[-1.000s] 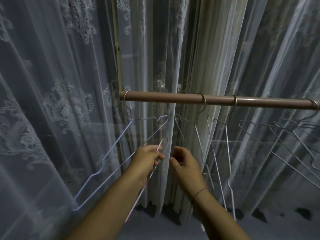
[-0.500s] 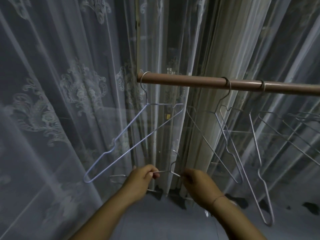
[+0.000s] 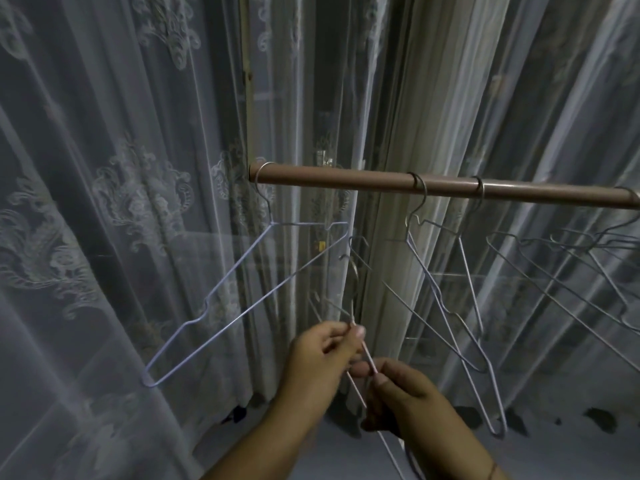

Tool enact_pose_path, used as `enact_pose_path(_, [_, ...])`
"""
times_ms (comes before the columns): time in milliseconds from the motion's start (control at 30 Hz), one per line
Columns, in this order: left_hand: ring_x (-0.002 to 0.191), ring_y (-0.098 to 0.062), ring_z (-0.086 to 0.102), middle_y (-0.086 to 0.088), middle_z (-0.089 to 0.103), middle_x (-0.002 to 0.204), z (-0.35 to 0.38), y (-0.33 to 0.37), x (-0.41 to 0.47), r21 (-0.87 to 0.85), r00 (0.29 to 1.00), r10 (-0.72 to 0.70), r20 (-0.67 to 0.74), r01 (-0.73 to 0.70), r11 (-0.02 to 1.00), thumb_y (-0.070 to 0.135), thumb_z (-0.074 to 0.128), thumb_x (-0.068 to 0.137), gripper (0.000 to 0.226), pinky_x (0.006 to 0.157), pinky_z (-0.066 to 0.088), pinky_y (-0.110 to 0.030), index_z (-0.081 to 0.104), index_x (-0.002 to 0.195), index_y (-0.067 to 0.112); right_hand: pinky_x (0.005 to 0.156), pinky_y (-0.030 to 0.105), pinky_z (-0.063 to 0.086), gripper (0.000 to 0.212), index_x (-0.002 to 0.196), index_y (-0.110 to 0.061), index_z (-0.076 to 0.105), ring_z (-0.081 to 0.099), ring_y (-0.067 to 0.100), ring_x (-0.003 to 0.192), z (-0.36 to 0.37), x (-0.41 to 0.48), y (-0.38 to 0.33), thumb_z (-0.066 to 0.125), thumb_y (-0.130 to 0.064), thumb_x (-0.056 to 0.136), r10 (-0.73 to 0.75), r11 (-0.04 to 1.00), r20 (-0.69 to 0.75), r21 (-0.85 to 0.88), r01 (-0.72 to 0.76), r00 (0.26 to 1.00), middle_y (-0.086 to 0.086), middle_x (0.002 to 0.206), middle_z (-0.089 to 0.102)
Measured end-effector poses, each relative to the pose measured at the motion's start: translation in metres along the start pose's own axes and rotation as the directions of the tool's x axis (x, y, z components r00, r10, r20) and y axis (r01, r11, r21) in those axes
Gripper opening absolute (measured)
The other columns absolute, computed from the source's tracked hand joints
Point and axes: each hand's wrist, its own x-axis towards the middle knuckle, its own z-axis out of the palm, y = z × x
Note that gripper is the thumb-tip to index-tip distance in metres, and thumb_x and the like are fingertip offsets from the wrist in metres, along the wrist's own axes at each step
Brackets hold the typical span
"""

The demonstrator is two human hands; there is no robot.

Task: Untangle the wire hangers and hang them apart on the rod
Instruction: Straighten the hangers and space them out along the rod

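A brown rod (image 3: 346,176) runs from the middle to the right edge. One pale wire hanger (image 3: 242,299) hangs alone at the rod's left end. Two more hangers (image 3: 446,299) hook onto the rod's middle, and further ones crowd at the far right (image 3: 571,258). Below the rod I hold a loose wire hanger (image 3: 353,306), its hook pointing up and well short of the rod. My left hand (image 3: 320,358) pinches its wire near the top. My right hand (image 3: 401,396) grips the same wire lower down.
Sheer patterned lace curtains (image 3: 121,202) hang close behind the rod and fill the left side. A heavier pale drape (image 3: 408,116) falls behind the rod's middle. The floor (image 3: 346,455) shows below, with dark marks at the right.
The view has tilted down so the rod sits lower in frame. Both hands rose and came closer together, turning the held hanger from lying across to standing nearly upright.
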Motion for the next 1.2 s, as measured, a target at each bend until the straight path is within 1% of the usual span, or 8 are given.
enact_pose_path(200, [0.063,0.000,0.067,0.001,0.072,0.073,0.014,0.040,0.005,-0.106,0.995,0.099,0.029,-0.096,0.990,0.015,0.061,0.086,0.017,0.059,0.049,-0.010,0.069,0.100,0.019,0.053,0.030,0.039,0.027,0.086,-0.013,0.064,0.045,0.010,0.042,0.011,-0.001,-0.033,0.040,-0.001,0.093,-0.215,0.976,-0.022,-0.018,0.215,0.976,0.001,0.043,0.049])
enact_pose_path(400, [0.060,0.004,0.065,0.006,0.069,0.068,0.009,0.071,0.024,-0.089,0.986,0.168,-0.006,-0.168,0.982,0.016,0.059,0.087,0.022,0.058,0.049,-0.007,0.068,0.107,0.016,0.055,0.030,0.039,0.020,0.093,0.000,0.060,0.046,0.010,0.047,0.023,0.012,-0.066,0.040,-0.005,0.093,-0.315,0.949,-0.025,-0.034,0.315,0.949,0.004,0.053,0.049])
enact_pose_path(533, [0.059,0.004,0.065,0.004,0.068,0.072,0.008,0.084,0.040,-0.080,0.985,0.164,-0.056,-0.168,0.982,0.016,0.058,0.088,0.022,0.058,0.051,-0.007,0.066,0.109,0.013,0.059,0.029,0.048,0.022,0.096,-0.005,0.063,0.052,0.018,0.061,0.028,0.026,-0.083,0.041,-0.012,0.094,-0.303,0.952,-0.033,-0.058,0.301,0.952,0.012,0.067,0.055])
enact_pose_path(700, [0.080,-0.009,0.067,0.000,0.071,0.085,0.003,0.085,0.058,-0.026,0.985,0.147,-0.087,-0.150,0.988,0.020,0.057,0.089,0.028,0.067,0.053,-0.014,0.065,0.115,0.013,0.053,0.020,0.050,0.026,0.088,-0.021,0.063,0.053,0.016,0.064,0.033,0.042,-0.090,0.039,-0.015,0.095,-0.287,0.955,-0.013,-0.079,0.285,0.958,0.016,0.071,0.055])
enact_pose_path(967, [0.101,-0.012,0.065,-0.002,0.068,0.115,-0.012,0.078,0.052,0.257,0.978,0.189,-0.092,-0.160,0.953,0.024,0.056,0.089,0.033,0.092,0.052,-0.030,0.058,0.122,0.019,0.058,0.026,0.048,0.021,0.096,-0.006,0.061,0.051,0.012,0.053,0.031,0.058,-0.076,0.045,-0.018,0.093,-0.191,0.977,-0.050,-0.107,0.185,0.980,0.004,0.061,0.054])
enact_pose_path(1067, [0.096,-0.003,0.061,0.012,0.064,0.106,-0.035,0.092,0.035,0.438,0.933,0.337,-0.127,-0.252,0.863,0.029,0.057,0.088,0.029,0.075,0.046,-0.013,0.059,0.117,0.028,0.060,0.026,0.047,0.021,0.104,-0.005,0.057,0.053,0.014,0.060,0.028,0.058,-0.076,0.044,-0.018,0.094,-0.174,0.977,-0.036,-0.132,0.168,0.984,0.006,0.067,0.055])
enact_pose_path(1133, [0.084,-0.004,0.061,0.011,0.067,0.094,-0.060,0.100,0.028,0.453,0.886,0.415,-0.209,-0.288,0.844,0.028,0.060,0.086,0.021,0.067,0.042,-0.011,0.063,0.106,0.030,0.065,0.026,0.048,0.019,0.106,-0.010,0.055,0.056,0.016,0.069,0.025,0.059,-0.077,0.044,-0.019,0.093,-0.177,0.972,-0.032,-0.162,0.170,0.984,0.007,0.077,0.058])
enact_pose_path(1200, [0.085,-0.012,0.063,0.004,0.068,0.091,-0.085,0.100,0.032,0.411,0.865,0.406,-0.294,-0.269,0.871,0.024,0.064,0.083,0.019,0.071,0.045,-0.017,0.064,0.102,0.026,0.072,0.029,0.051,0.017,0.106,-0.016,0.054,0.059,0.016,0.075,0.022,0.061,-0.077,0.045,-0.021,0.093,-0.196,0.960,-0.035,-0.212,0.184,0.980,0.007,0.088,0.061])
